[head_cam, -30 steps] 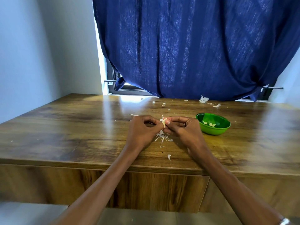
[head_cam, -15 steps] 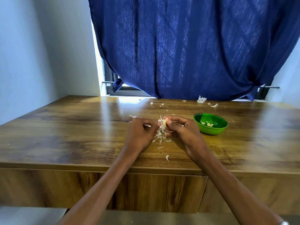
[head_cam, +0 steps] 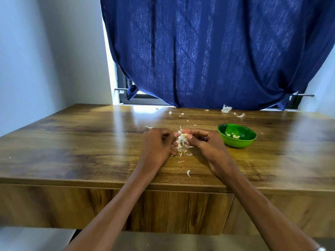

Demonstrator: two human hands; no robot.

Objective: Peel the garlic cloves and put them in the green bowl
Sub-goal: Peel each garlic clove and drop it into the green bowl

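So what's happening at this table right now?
A person is peeling garlic over a wooden table. The right hand pinches a garlic clove while the left hand picks at its skin. Loose skin flakes lie beneath the hands, with more near the blue curtain. The green bowl to the right already holds a few peeled cloves.

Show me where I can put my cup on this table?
The wide table patch left of the left hand is bare, as is the right end past the green bowl. Between the hands and by the curtain, garlic skins crowd it.
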